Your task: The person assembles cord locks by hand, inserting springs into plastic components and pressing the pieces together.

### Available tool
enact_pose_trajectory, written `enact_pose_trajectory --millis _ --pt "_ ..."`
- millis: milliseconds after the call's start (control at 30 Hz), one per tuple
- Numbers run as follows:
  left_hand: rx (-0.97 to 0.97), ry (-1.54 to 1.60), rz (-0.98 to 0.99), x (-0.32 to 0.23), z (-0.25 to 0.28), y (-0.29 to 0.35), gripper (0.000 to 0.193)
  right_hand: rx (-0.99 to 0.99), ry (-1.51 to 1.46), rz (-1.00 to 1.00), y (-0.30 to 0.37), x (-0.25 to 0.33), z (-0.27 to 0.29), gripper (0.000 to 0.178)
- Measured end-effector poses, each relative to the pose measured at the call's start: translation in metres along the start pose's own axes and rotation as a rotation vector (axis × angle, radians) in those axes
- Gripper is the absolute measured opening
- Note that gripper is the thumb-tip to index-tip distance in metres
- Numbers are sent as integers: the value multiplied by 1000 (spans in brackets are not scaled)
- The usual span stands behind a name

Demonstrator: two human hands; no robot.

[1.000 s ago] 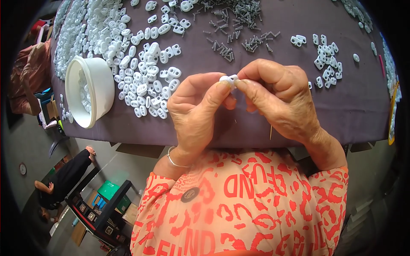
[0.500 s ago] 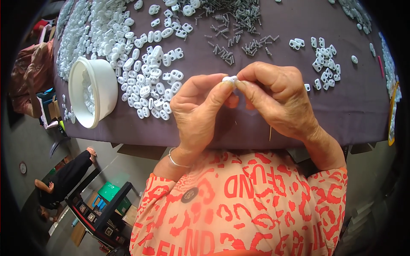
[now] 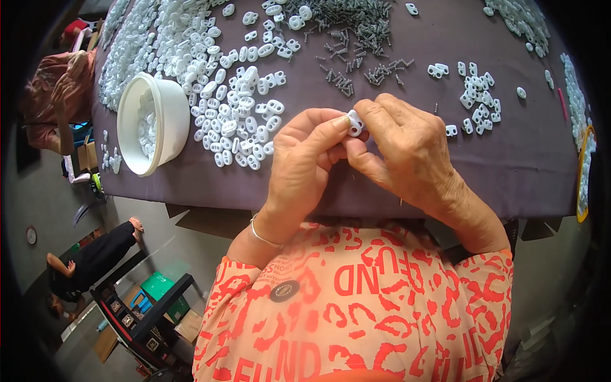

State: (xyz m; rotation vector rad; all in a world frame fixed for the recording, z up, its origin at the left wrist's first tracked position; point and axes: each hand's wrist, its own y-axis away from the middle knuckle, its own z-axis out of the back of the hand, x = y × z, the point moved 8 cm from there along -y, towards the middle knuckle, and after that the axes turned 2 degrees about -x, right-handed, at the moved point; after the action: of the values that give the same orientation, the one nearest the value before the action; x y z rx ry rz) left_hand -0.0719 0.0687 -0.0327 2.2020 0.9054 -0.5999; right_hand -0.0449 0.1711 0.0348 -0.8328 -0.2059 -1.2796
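Over the near middle of the table, a small white two-hole cord lock [image 3: 356,125] is held in my fingers, its holes facing the camera. My left hand [image 3: 310,149] is closed, pinching it between thumb and forefinger. My right hand [image 3: 407,143] is closed too, thumb and forefinger at the lock's right side; its other fingers curl out of sight. The tip of a thin pale stick [image 3: 401,202] shows below my right hand; how it is held is hidden. Beyond my hands lie loose metal springs [image 3: 382,71], with a single spring [image 3: 436,108] near my right knuckles.
Loose white plastic pieces [image 3: 238,118] spread across the left, beside a white tub [image 3: 172,121] on its side. A smaller group of cord locks [image 3: 480,95] lies at right, near a pink stick [image 3: 562,104] and a yellow-rimmed holder [image 3: 583,191]. Other people are at far left.
The cord lock has turned so its two holes show. My right hand has rolled over, hiding most of the thin stick. The view has shifted slightly, and an arm at far left has risen into sight.
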Motion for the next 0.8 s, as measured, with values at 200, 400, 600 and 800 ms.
enact_pose_trajectory --millis 200,400,600,800 --pt "-42 -87 -34 0 -1 0 11 47 49 -24 2 -2 -1 20" --pt "-64 -166 8 -2 1 2 17 77 22 18 3 -5 -4 17" --pt "-89 -463 -152 -8 1 7 18 63 -42 98 3 0 -7 16" --pt "-72 -469 -210 -8 1 10 15 76 -87 113 3 1 -10 17"
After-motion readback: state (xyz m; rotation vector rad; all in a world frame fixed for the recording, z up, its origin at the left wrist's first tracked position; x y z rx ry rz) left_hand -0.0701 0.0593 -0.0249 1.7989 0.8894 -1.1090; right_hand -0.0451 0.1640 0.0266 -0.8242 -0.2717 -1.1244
